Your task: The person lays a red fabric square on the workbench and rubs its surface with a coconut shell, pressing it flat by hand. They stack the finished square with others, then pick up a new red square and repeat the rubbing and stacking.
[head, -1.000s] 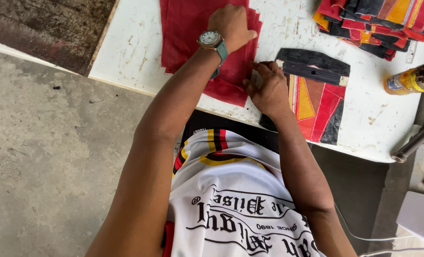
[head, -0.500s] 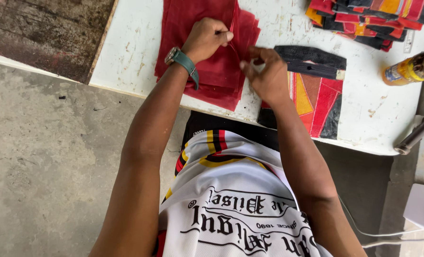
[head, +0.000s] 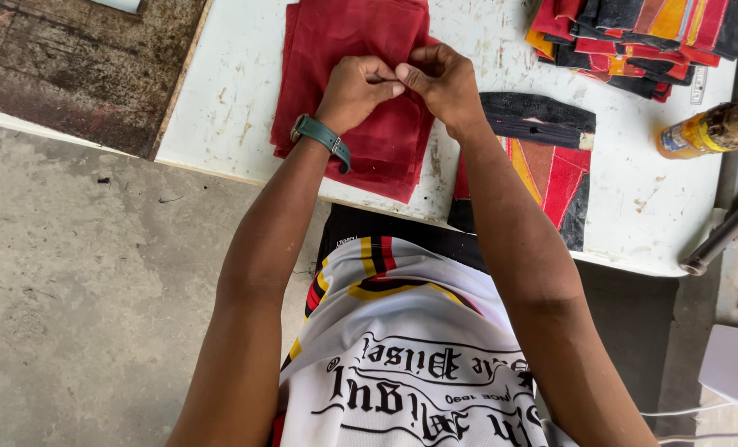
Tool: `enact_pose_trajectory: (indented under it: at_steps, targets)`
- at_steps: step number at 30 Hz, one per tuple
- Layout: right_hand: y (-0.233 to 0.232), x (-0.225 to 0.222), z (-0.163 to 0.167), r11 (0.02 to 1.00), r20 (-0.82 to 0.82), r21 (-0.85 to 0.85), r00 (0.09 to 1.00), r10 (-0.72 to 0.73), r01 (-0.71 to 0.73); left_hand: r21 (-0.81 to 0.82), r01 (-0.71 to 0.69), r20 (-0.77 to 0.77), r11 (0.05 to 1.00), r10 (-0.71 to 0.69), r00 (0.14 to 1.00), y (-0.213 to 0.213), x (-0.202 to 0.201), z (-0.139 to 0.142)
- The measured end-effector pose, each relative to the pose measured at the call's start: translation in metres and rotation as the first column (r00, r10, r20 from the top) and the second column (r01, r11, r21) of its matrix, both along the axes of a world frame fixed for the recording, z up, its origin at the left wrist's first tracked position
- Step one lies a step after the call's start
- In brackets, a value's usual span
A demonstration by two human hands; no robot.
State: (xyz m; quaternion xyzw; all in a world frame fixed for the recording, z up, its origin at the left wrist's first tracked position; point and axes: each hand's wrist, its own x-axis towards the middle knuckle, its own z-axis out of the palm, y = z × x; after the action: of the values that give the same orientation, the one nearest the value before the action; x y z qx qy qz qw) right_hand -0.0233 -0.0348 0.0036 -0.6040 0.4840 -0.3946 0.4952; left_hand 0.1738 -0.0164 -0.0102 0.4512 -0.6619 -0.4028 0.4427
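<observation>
Currently left hand (head: 356,89) and right hand (head: 439,79) fingertips together, pinching the top red cloth piece of the red stack (head: 361,50) on the white table (head: 228,99); wristwatch (head: 322,136) on left wrist; black-red-orange patchwork piece (head: 551,157) just right, multicoloured pile (head: 634,37) beyond, bottle (head: 709,130) at table edge.

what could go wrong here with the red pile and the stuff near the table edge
1. The red fabric stack hangs slightly over the table's near edge; a tug from the left hand or right hand, pinching together above it, could drag pieces off.
2. The patchwork piece also overhangs the edge and might slip.
3. The bottle lies on its side near the table's right edge and could roll.
</observation>
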Motion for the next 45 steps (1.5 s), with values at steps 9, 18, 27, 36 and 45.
enact_pose_trajectory:
  at_steps: [9, 18, 27, 36, 45]
  targets:
    - [-0.011, -0.002, -0.003, 0.993, 0.240, 0.108, 0.968, -0.069, 0.044, 0.035, -0.055, -0.006, 0.998, 0.055, 0.998, 0.001, 0.001, 0.001]
    - [-0.007, -0.003, -0.005, 0.993, 0.350, 0.059, 0.934, 0.075, -0.101, -0.169, -0.155, 0.029, 0.973, 0.163, 0.986, -0.006, -0.008, 0.005]
    - [-0.009, -0.009, -0.014, 0.994, 0.415, 0.088, 0.910, 0.027, -0.070, -0.159, -0.140, 0.059, 0.977, 0.151, 0.987, 0.001, -0.004, 0.005]
    - [-0.010, -0.011, -0.013, 0.992, 0.429, 0.103, 0.903, 0.023, -0.074, -0.148, -0.071, 0.145, 0.986, 0.092, 0.985, 0.000, -0.004, 0.009]
    - [-0.021, -0.019, -0.018, 0.986, 0.196, -0.108, 0.975, -0.101, 0.124, 0.111, -0.032, -0.158, 0.993, 0.049, 0.986, 0.002, 0.018, 0.002]
